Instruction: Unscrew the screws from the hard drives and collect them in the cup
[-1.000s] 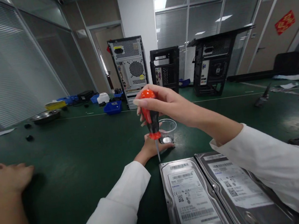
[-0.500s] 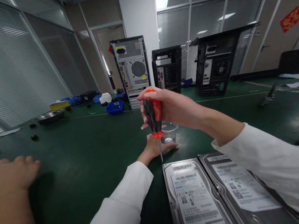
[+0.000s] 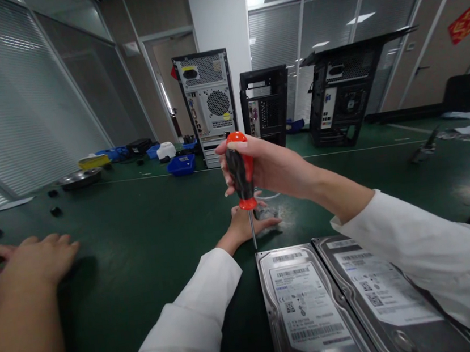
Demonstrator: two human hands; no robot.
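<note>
My right hand [image 3: 267,160] is closed around the handle of a red and black screwdriver [image 3: 242,172], held upright. Its metal shaft points down, with the tip at the far left corner of a silver hard drive [image 3: 308,304]. Beyond the shaft, my left hand [image 3: 241,225] curls round a small clear cup [image 3: 269,209]; the thumb lies across its near side and the other fingers are partly hidden. A second hard drive [image 3: 382,295] lies right beside the first, partly covered by my right sleeve.
Another person's hand [image 3: 35,260] rests on the green table at left. Three computer cases, a tall one [image 3: 211,104], a black frame [image 3: 266,103] and a tilted-top one [image 3: 339,94], stand at the back. A blue tray [image 3: 181,165] and a metal bowl [image 3: 80,178] sit far left.
The other person's hand has moved right, and more of their second hand shows. My hands keep their grips; the screwdriver stays at the drive's corner. The view has shifted slightly.
</note>
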